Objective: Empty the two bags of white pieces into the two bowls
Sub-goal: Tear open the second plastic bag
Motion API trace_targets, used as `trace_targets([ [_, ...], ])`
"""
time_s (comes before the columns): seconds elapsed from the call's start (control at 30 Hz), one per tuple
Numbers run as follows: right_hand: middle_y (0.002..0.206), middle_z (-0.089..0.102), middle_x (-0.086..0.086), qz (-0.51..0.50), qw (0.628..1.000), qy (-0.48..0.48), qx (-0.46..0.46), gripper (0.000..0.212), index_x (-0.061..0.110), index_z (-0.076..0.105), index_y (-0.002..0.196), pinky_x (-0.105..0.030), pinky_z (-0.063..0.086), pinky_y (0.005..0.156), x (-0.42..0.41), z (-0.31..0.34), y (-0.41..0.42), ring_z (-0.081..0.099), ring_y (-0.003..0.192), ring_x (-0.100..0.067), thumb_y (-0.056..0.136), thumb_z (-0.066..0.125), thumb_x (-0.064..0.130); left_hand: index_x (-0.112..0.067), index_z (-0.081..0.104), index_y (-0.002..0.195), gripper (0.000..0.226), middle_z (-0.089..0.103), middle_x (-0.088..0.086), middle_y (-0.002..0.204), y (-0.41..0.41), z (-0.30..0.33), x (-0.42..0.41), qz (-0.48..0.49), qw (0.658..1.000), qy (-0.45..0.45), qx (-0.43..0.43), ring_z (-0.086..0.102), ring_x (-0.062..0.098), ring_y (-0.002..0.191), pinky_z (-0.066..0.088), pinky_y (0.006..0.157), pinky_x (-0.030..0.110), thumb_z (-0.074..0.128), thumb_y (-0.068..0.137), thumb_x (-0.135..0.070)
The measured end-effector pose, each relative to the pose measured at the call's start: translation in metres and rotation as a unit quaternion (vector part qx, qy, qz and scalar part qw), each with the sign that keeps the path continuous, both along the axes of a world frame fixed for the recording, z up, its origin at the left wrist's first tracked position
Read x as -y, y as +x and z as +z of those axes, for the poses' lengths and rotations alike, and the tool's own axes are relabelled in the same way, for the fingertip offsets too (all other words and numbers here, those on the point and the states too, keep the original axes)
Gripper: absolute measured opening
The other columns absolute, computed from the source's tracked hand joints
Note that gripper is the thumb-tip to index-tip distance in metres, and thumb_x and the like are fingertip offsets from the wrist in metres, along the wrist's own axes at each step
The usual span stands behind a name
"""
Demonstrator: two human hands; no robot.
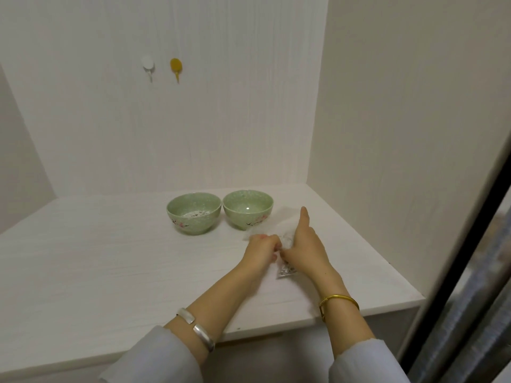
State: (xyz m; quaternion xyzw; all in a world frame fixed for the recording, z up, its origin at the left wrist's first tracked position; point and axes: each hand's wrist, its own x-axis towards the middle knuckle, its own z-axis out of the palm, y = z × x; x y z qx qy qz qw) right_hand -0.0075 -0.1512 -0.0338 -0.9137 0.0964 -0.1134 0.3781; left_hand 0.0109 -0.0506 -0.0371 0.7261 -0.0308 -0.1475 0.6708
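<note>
Two green bowls with pink blossom prints stand side by side at the back of the white tabletop. The left bowl (193, 213) holds a layer of white pieces; the right bowl (247, 209) looks empty inside. Just right of them a clear plastic bag (286, 269) with white pieces lies on the table, and a blurred, empty-looking clear bag (272, 225) lies behind my hands. My left hand (261, 251) pinches the bag's upper edge. My right hand (304, 241) grips the same bag from the right, index finger stretched out. Much of the bag is hidden under my hands.
The white table (110, 266) sits in an alcove with walls behind and on both sides. Two hooks, one white (148, 68) and one yellow (176, 68), hang on the back wall. A dark-framed sliding door (470, 244) runs along the right.
</note>
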Motion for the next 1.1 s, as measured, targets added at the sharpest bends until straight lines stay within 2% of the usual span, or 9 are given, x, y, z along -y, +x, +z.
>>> trace_targets([
  [0.07,0.11,0.056,-0.01,0.041,0.999,0.014,0.027,0.104,0.022,-0.012,0.148,-0.033,0.047,0.07,-0.005,0.004,-0.001,0.058,0.09,-0.024,0.076,0.063,0.02,-0.007,0.05,0.093,0.02,0.054,0.007,0.072,0.006,0.002,-0.009,0.043,0.998,-0.048,0.006,0.047,0.016,0.058,0.033,0.047,0.024,0.052,0.074,-0.014],
  [0.13,0.103,0.06,-0.005,0.081,0.995,0.035,0.042,0.105,0.024,-0.013,0.147,-0.034,0.051,0.07,-0.013,0.008,-0.002,0.061,0.085,-0.023,0.077,0.063,0.012,-0.011,0.056,0.085,0.007,0.057,0.004,0.071,0.012,0.006,-0.02,0.071,0.995,-0.058,0.028,0.05,0.016,0.06,0.037,0.052,0.025,0.051,0.082,-0.014],
  [0.33,0.094,0.047,0.02,0.14,0.982,0.097,0.082,0.104,0.028,-0.011,0.147,-0.035,0.053,0.081,-0.032,0.014,-0.005,0.061,0.093,-0.021,0.078,0.065,0.007,-0.016,0.06,0.067,0.021,0.062,0.0,0.067,0.019,0.022,-0.055,0.072,0.991,-0.066,0.096,0.058,0.009,0.057,0.044,0.059,0.022,0.055,0.087,-0.02],
  [0.5,0.098,0.053,0.019,0.196,0.97,0.113,0.086,0.105,0.026,-0.013,0.147,-0.032,0.051,0.085,-0.044,0.015,-0.004,0.06,0.097,-0.016,0.078,0.064,0.005,0.002,0.067,0.08,0.02,0.063,0.017,0.078,0.026,0.038,-0.081,0.046,0.992,-0.023,0.115,0.059,0.024,0.07,0.049,0.068,0.032,0.06,0.082,-0.016],
  [0.63,0.115,0.051,0.013,0.222,0.961,0.148,0.076,0.107,0.033,-0.007,0.147,-0.019,0.049,0.083,-0.052,0.013,-0.001,0.056,0.104,-0.009,0.076,0.069,0.007,-0.003,0.066,0.074,0.015,0.064,0.011,0.07,0.026,0.052,-0.101,-0.007,0.996,-0.004,0.092,0.061,0.015,0.056,0.053,0.053,0.023,0.058,0.083,-0.012],
  [0.73,0.122,0.048,0.012,0.246,0.949,0.184,0.063,0.101,0.031,0.006,0.147,-0.013,0.05,0.08,-0.058,0.011,0.001,0.053,0.11,-0.005,0.075,0.072,0.008,-0.002,0.067,0.074,0.014,0.067,0.009,0.067,0.026,0.059,-0.112,-0.069,0.996,-0.011,0.06,0.064,0.013,0.056,0.056,0.052,0.024,0.059,0.083,-0.01],
  [0.83,0.121,0.053,0.008,0.257,0.944,0.199,0.061,0.093,0.028,0.017,0.145,-0.023,0.051,0.087,-0.063,0.01,0.004,0.054,0.113,-0.012,0.073,0.073,0.008,0.002,0.065,0.075,0.013,0.069,0.007,0.062,0.026,0.062,-0.116,-0.095,0.994,-0.037,0.032,0.067,0.013,0.056,0.057,0.053,0.024,0.057,0.084,-0.005],
  [1.0,0.129,0.048,0.001,0.256,0.956,0.139,0.044,0.092,0.026,0.023,0.141,-0.032,0.049,0.093,-0.061,0.014,0.006,0.05,0.117,-0.017,0.068,0.077,0.013,-0.001,0.066,0.07,0.012,0.064,0.01,0.066,0.029,0.051,-0.116,-0.082,0.996,-0.017,0.021,0.06,0.015,0.055,0.055,0.052,0.023,0.062,0.08,-0.006],
  [1.1,0.123,0.051,0.0,0.263,0.959,0.103,0.027,0.074,0.02,0.04,0.128,-0.019,0.047,0.08,-0.055,0.016,0.003,0.052,0.107,-0.014,0.066,0.08,0.017,-0.001,0.065,0.068,0.012,0.063,0.009,0.062,0.03,0.045,-0.114,-0.081,0.997,-0.008,0.02,0.059,0.013,0.052,0.053,0.051,0.022,0.065,0.078,-0.008],
])
